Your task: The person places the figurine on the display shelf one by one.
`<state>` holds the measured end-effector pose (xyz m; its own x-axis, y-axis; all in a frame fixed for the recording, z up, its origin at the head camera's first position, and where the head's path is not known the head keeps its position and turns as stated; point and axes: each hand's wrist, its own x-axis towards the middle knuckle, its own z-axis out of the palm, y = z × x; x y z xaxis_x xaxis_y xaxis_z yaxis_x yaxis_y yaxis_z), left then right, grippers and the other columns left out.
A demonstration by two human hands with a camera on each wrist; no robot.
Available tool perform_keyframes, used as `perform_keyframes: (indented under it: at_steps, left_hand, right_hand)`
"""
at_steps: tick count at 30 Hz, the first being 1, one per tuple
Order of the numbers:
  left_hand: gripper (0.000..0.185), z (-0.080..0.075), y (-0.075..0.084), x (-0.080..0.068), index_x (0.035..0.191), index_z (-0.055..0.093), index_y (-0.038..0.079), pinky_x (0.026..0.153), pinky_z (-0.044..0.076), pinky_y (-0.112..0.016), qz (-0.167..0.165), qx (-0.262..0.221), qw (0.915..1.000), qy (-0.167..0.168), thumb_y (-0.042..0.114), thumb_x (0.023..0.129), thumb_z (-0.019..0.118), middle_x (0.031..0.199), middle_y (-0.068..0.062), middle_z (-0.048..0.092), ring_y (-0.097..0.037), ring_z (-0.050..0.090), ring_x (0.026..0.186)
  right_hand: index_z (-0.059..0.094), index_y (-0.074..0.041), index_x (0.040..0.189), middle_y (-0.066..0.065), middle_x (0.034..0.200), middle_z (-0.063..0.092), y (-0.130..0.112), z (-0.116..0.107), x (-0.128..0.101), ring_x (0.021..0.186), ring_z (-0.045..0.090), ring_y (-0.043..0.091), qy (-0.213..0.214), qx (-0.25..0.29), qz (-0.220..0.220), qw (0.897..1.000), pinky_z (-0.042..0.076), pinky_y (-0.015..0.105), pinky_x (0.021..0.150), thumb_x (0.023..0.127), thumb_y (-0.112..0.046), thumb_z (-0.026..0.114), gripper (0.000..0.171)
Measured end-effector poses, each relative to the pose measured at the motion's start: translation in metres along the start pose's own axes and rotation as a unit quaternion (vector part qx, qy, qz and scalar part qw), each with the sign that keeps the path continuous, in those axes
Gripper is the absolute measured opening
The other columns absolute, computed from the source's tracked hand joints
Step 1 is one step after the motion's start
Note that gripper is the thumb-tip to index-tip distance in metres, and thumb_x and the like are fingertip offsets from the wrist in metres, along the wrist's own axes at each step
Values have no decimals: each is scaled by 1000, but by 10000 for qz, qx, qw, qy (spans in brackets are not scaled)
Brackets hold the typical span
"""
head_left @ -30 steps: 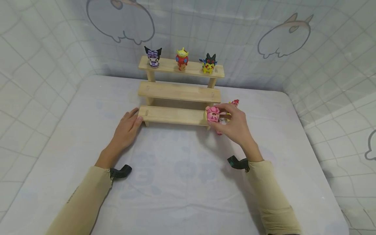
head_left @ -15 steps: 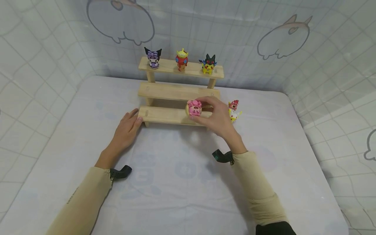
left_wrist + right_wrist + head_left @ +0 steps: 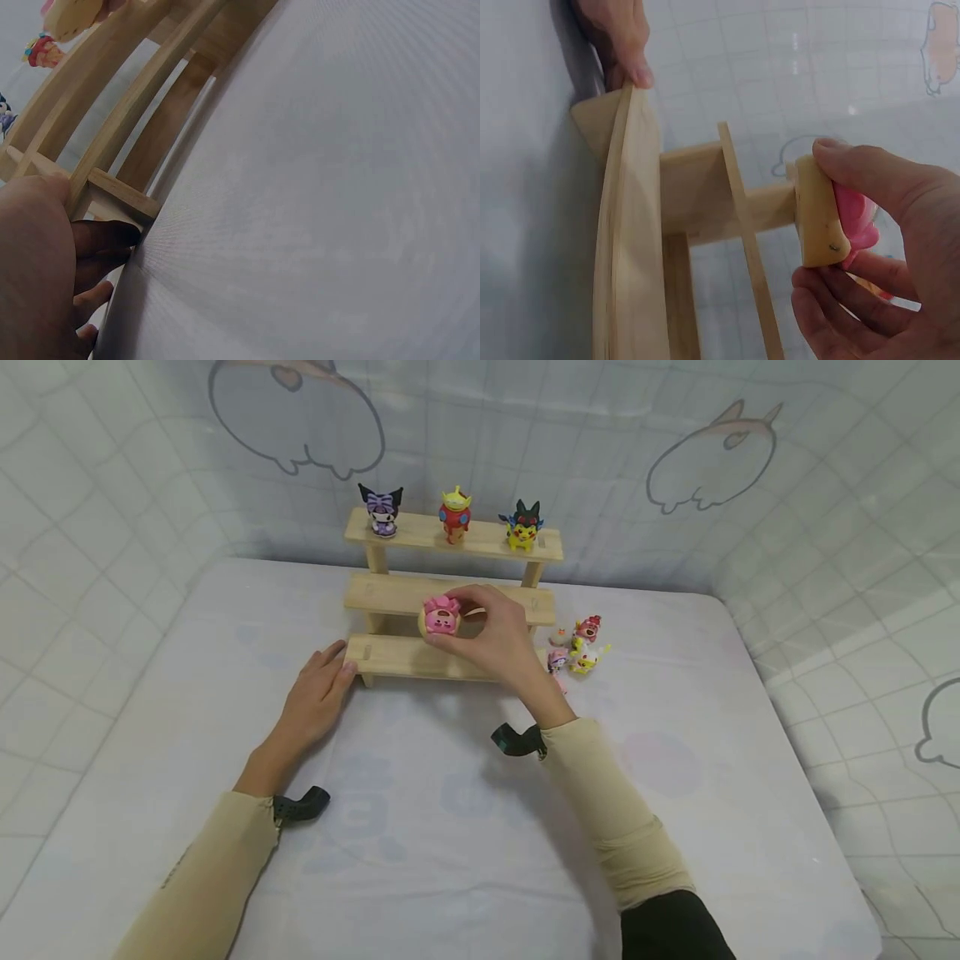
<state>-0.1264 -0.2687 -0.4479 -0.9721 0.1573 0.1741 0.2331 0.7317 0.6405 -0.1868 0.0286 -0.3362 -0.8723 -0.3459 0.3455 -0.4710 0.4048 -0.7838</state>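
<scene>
My right hand [image 3: 491,631] pinches a pink bear figurine with a pale yellow base [image 3: 441,617] between thumb and fingers. It holds the figurine over the lower and middle steps of a three-step wooden display shelf [image 3: 390,657]. The right wrist view shows the flat yellow underside [image 3: 821,217] facing the shelf. At the left end of the lowest step, my left hand [image 3: 315,697] grips the board, thumb on top and fingers [image 3: 105,236] tucked by the leg. Along the top step stand a purple-and-black figurine [image 3: 382,512], a red figurine with a yellow head [image 3: 454,516] and a yellow figurine with a black hood [image 3: 522,526].
Several more figurines stand on the white-covered table [image 3: 420,860] right of the shelf, among them a red-topped one [image 3: 587,630], a white-and-yellow one [image 3: 583,657] and a purple-pink one [image 3: 557,661]. A patterned curtain [image 3: 585,460] hangs close behind the shelf.
My right hand has carried the pink bear figurine leftward and slightly up, from the lowest step's right end to above its middle, uncovering the figurines at right. The left hand stays on the shelf.
</scene>
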Motion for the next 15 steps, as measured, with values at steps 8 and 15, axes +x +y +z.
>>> perform_keyframes:
  at_steps: [8, 15]
  left_hand:
    - [60, -1, -3, -2, 152, 50, -7, 132, 11, -61, -107, -39, 9999, -9, 38, 116, 32, 165, -30, 37, -47, 27, 158]
    - [60, -2, 1, -2, 151, 50, -7, 132, 10, -60, -97, -68, 9999, -31, 38, 116, 32, 164, -30, 38, -46, 27, 158]
  right_hand:
    - [72, -8, 128, 5, 117, 73, -7, 27, 25, 104, 68, 14, 13, -251, 109, 9996, 58, 22, 92, 81, -33, 94, 58]
    - [71, -6, 129, 6, 115, 72, -10, 44, 39, 102, 65, 16, -1, -352, 261, 9990, 52, 20, 87, 83, -34, 92, 58]
